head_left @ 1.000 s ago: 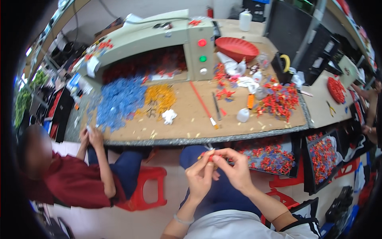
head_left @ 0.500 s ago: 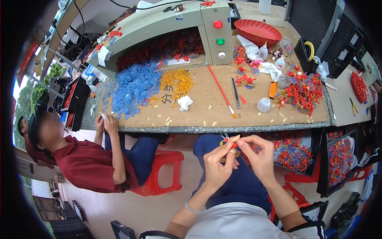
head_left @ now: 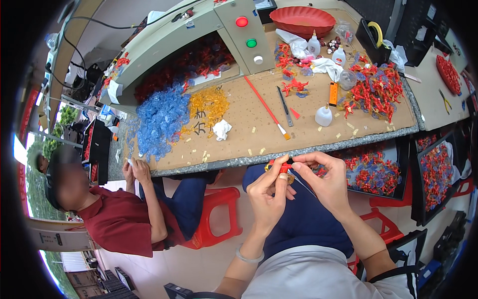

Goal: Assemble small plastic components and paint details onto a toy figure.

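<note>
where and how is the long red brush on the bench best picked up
Probably mid-handle on the red brush, pinched across its width from above, coming in from the left. The handle is long and thin and lies flat, slanting with its orange-tipped end toward the near edge of the bench; the dark thin tool lies to its right.

Left fingers (head_left: 272, 175) and right fingers (head_left: 317, 158) pinch 1 small red piece (head_left: 285, 169) near the brown worktop (head_left: 239, 148).
</note>
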The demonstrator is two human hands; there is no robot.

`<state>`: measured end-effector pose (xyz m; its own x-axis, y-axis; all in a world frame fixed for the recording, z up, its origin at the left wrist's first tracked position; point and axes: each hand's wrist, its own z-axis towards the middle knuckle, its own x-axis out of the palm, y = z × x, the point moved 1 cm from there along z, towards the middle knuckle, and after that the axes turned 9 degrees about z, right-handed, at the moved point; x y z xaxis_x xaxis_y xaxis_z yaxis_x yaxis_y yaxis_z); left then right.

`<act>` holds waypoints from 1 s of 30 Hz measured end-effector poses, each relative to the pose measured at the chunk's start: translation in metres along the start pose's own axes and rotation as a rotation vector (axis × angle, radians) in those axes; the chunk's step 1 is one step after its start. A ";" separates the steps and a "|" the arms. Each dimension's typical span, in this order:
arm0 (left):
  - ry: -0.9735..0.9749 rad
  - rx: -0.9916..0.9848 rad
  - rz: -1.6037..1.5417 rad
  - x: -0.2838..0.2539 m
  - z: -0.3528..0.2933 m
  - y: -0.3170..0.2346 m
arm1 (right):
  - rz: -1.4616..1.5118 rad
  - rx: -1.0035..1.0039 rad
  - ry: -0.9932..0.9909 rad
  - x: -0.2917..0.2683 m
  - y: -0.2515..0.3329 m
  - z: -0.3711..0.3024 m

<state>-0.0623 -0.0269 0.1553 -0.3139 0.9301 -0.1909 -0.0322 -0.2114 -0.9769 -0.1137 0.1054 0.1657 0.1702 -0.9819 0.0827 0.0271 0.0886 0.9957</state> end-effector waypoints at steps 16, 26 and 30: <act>0.113 -0.064 0.015 0.007 -0.006 0.006 | 0.110 0.021 -0.019 -0.016 -0.019 -0.009; 0.145 -0.166 -0.137 0.007 -0.001 0.014 | 0.124 0.044 -0.012 -0.013 -0.025 -0.008; 0.122 -0.048 -0.063 0.004 -0.004 0.021 | 0.043 -0.027 -0.005 -0.012 -0.018 -0.011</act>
<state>-0.0606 -0.0261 0.1339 -0.1949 0.9712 -0.1368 -0.0014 -0.1398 -0.9902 -0.1057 0.1176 0.1462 0.1671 -0.9779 0.1260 0.0468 0.1355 0.9897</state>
